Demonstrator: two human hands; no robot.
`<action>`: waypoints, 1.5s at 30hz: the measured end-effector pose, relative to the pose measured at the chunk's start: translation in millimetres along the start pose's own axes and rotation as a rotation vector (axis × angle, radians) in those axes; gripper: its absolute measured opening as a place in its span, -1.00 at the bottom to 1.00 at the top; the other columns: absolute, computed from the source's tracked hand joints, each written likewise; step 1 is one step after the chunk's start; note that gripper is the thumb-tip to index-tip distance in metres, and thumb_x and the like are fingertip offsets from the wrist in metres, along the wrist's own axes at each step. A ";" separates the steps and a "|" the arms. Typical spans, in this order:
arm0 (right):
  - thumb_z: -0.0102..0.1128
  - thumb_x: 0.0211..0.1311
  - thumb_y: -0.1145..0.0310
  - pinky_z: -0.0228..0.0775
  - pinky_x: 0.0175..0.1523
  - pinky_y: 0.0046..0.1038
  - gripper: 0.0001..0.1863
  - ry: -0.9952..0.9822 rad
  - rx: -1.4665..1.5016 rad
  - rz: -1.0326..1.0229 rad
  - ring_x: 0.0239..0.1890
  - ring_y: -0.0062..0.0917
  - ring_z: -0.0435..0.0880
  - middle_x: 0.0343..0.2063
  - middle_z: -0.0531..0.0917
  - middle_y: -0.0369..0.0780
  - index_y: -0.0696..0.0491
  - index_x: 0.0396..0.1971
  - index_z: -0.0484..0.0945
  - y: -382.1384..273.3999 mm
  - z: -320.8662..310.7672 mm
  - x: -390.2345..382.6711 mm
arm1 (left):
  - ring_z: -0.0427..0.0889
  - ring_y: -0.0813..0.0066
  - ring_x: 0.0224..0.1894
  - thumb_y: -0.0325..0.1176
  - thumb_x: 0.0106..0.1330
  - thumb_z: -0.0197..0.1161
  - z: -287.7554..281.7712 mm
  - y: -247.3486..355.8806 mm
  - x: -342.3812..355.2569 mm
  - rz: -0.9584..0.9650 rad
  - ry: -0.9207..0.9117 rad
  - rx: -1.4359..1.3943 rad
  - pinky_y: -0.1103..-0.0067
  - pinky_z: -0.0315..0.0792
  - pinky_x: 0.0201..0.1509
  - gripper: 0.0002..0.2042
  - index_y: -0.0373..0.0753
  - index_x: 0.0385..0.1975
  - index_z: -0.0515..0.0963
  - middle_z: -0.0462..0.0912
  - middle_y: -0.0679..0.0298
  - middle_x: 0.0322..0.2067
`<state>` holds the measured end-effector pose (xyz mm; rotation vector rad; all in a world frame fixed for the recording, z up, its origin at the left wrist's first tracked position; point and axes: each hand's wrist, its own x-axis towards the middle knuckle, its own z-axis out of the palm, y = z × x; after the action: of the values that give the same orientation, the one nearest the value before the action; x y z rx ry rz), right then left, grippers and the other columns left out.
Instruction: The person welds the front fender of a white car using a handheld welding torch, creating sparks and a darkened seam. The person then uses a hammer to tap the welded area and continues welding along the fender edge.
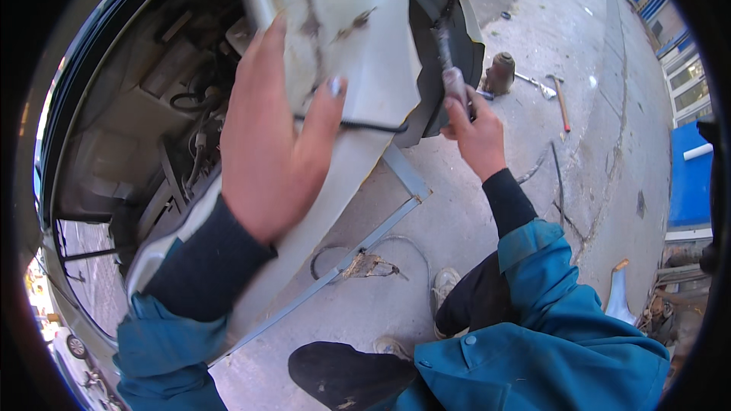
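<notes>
My left hand (278,137) is raised in front of a pale car body panel (373,46), fingers pointing up and the thumb apart. It holds nothing; whether the palm touches the panel I cannot tell. Beside the dark wheel-arch lining (426,30), my right hand (478,133) grips a hand tool (454,82) with a pale handle and a narrow metal shaft pointing away. Its far end is blurred against the dark lining, so its kind is unclear. A thin black rod or hose (373,126) lies across the panel's lower part, partly behind my left thumb.
An open engine bay (152,99) lies to the left. Under the panel runs a grey metal bar frame (335,270). On the concrete stand a rusty brown cylindrical object (500,74), a metal wrench (537,85) and a hammer (562,103). Cables (560,175) trail on the ground.
</notes>
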<state>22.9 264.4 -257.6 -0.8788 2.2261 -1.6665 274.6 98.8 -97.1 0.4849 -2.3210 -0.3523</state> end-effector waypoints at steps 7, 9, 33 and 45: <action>0.23 0.61 -0.02 0.48 -0.56 -0.55 -0.50 0.090 0.263 0.155 -0.64 -0.69 0.54 -0.52 0.54 -0.36 0.12 0.17 0.64 -15.4 29.7 -0.6 | 0.56 -0.30 0.28 -0.07 0.38 0.35 -14.2 2.4 -13.0 0.074 0.027 -0.007 0.14 0.43 0.43 -0.19 -0.56 0.47 0.29 0.50 -0.39 0.26; 0.14 0.62 -0.17 0.40 -0.61 -0.54 -0.47 0.056 0.284 0.182 -0.66 -0.69 0.48 -0.52 0.50 -0.36 0.07 0.01 0.62 -16.4 38.4 -2.6 | 0.51 -0.36 0.32 -0.08 0.38 0.35 -31.2 -2.7 -30.8 0.215 -0.049 0.070 0.13 0.39 0.47 -0.17 -0.52 0.51 0.26 0.44 -0.47 0.31; 0.15 0.67 0.01 0.61 -0.47 -0.53 -0.55 0.096 0.307 0.133 -0.50 -0.53 0.79 -0.41 0.69 -0.28 0.13 0.13 0.67 -41.1 59.6 10.3 | 0.62 -0.07 0.32 -0.17 0.41 0.35 -49.5 5.3 -48.2 0.695 -0.156 0.396 0.17 0.39 0.48 -0.50 -0.38 0.23 0.63 0.68 -0.15 0.23; 0.25 0.56 0.00 0.69 -0.33 -0.44 -0.48 0.256 -0.346 -0.170 -0.48 -0.48 0.86 -0.40 0.83 -0.13 0.14 0.21 0.67 -25.9 63.2 35.0 | 0.67 -0.04 0.27 -0.19 0.38 0.36 -57.6 3.9 -45.0 0.710 -0.314 0.320 0.25 0.48 0.42 -0.51 -0.41 0.19 0.63 0.66 -0.21 0.23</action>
<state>35.8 189.4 -248.5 -1.0065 2.7424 -1.5640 344.3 115.6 -82.7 -0.2859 -2.6800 0.3108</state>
